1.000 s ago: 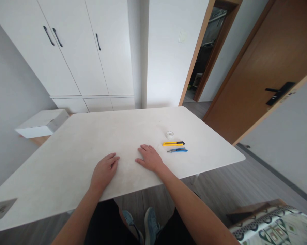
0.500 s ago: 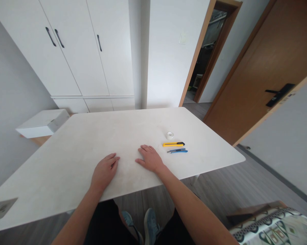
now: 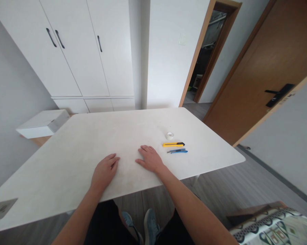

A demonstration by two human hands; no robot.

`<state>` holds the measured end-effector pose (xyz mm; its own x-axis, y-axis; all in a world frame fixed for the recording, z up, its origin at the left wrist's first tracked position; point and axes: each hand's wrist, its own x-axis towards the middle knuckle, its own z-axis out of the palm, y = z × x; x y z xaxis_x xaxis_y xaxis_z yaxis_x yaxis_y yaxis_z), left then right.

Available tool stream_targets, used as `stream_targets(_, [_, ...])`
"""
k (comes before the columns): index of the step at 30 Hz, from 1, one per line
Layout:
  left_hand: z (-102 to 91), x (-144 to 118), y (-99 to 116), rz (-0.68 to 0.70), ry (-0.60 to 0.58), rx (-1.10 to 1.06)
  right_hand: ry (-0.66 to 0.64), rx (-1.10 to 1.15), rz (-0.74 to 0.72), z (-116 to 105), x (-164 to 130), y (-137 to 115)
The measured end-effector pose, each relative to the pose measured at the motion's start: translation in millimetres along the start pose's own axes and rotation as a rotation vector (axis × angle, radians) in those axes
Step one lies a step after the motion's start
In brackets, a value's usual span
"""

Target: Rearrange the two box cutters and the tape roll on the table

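My left hand (image 3: 104, 171) rests on the white table (image 3: 66, 163) near its front edge, fingers loosely stretched, thumb close to them, holding nothing I can see. To its right, my right hand (image 3: 150, 159) lies flat on the tabletop with the thumb apart and nothing in it. Just right of that hand are a yellow utility knife (image 3: 173, 144) and, nearer to me, a blue utility knife (image 3: 177, 151), both lying flat and untouched. Behind the yellow knife sits a small roll of clear tape (image 3: 170, 135).
A grey label (image 3: 2, 209) is on the table's near left corner. Beyond the left edge stands a white box (image 3: 43, 123). White cabinets (image 3: 112, 61) are at the back, a brown door (image 3: 265, 61) at the right. A patterned cloth (image 3: 281, 228) shows at the lower right.
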<state>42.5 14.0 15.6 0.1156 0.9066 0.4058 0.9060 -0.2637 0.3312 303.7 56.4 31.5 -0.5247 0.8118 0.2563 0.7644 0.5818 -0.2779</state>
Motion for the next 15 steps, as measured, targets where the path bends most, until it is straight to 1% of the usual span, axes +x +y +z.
stream_targets(15, [-0.6,0.3,-0.5,0.006,-0.013,0.017,0.004,-0.001,-0.002,0.2,-0.5,-0.3])
